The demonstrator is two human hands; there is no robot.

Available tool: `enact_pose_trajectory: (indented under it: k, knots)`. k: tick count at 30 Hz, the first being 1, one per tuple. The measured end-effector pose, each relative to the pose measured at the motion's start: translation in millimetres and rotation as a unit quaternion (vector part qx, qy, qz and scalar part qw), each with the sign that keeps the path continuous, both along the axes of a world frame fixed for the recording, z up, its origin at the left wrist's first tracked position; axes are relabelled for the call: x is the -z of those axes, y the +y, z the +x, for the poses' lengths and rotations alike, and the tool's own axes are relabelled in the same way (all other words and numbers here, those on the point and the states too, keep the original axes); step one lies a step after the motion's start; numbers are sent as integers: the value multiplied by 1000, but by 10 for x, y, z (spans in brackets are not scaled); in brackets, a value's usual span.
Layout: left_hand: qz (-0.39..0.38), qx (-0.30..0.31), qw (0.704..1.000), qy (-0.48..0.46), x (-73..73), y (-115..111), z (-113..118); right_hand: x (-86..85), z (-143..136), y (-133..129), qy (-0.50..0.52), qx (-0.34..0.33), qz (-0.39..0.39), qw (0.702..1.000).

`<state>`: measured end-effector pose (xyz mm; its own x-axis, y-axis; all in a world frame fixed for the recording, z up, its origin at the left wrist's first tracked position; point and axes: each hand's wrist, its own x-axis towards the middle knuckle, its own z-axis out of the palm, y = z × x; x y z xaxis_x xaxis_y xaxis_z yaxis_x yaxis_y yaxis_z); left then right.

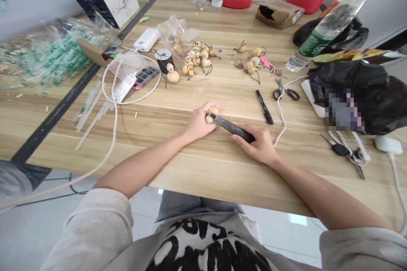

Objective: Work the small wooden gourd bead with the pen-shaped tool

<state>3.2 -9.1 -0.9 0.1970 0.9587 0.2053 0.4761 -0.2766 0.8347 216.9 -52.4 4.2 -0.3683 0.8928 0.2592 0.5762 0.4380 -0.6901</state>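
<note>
Near the middle of the table, my left hand (199,123) is closed around a small tan gourd (210,119), its fingers covering much of it. My right hand (261,144) grips a thick, dark pen-shaped tool (232,128), whose narrow tip points left and meets the gourd, or nearly so. I cannot tell whether the tip is pressed in. Beyond my hands lies a cluster of small gourds (197,56) with dark cords, and one gourd with a drawn face (173,74) stands by a spool of black cord (164,60).
Right of my hands lie a black marker (264,107), scissors (286,92), keys (345,151) and a white cable (281,112). A tilted-looking bottle (313,44) stands behind black bags (375,97). More gourds (251,66) lie at back right. Wrapped green-white sticks (60,51) fill the left.
</note>
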Motion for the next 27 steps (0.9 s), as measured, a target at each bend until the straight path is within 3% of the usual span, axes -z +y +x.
enact_pose_trajectory:
  k: [27]
  knots:
    - [-4, -1, 1000, -16, -17, -1, 0, -11, 0, 3, 8, -10, 1, 1000]
